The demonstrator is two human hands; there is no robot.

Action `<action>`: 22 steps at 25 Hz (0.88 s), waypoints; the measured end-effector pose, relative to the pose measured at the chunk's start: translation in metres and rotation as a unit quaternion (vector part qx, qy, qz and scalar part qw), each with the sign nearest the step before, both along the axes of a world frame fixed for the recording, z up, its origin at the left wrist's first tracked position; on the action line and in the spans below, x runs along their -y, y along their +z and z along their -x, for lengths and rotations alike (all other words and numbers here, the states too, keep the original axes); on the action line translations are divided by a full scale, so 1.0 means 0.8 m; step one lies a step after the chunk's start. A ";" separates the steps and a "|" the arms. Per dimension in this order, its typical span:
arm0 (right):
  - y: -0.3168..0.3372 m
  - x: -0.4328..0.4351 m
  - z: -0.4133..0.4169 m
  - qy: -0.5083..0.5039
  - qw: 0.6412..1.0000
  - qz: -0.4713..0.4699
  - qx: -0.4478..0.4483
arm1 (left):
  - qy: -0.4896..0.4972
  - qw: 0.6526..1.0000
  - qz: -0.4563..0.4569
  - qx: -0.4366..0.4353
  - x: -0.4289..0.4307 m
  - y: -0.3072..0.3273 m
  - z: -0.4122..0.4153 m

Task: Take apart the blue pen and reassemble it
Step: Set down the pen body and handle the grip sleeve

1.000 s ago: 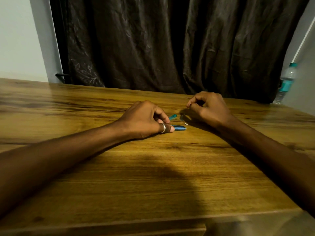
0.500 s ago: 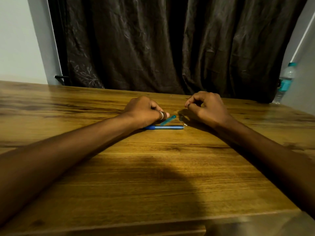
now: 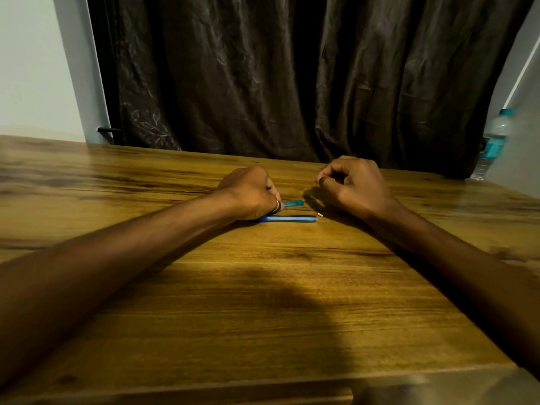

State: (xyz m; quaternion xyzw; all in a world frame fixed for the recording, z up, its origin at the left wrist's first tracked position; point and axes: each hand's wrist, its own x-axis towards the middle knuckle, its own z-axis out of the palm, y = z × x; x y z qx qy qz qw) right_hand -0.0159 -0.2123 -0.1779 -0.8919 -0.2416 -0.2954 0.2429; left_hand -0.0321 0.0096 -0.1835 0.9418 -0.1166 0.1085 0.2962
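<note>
The blue pen lies in pieces on the wooden table [image 3: 263,302]. Its blue barrel [image 3: 289,219] rests flat, pointing left to right, with its left end under my left hand [image 3: 251,194]. A short teal pen piece [image 3: 294,203] sticks out to the right from the closed fingertips of that hand, just behind the barrel. A tiny white part [image 3: 319,214] sits off the barrel's right end. My right hand [image 3: 355,185] hovers to the right with thumb and forefinger pinched together; nothing shows between them.
A dark curtain [image 3: 292,77] hangs behind the table's far edge. A plastic water bottle [image 3: 493,141] with a teal label stands at the far right, off the table. My shadow covers the near middle of the tabletop.
My left hand moved back off the blue barrel, uncovering most of it, and closed on the teal piece. My right hand stayed almost still.
</note>
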 end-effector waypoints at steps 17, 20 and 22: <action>0.019 -0.050 0.008 0.079 0.980 -0.158 -0.093 | -0.050 0.984 0.169 0.038 -0.024 0.013 0.006; 0.034 -0.065 0.004 0.108 0.964 -0.204 -0.133 | -0.042 0.982 0.179 0.038 -0.034 0.012 0.003; 0.040 -0.072 0.004 0.124 0.951 -0.232 -0.160 | -0.039 0.980 0.188 0.055 -0.034 0.011 0.003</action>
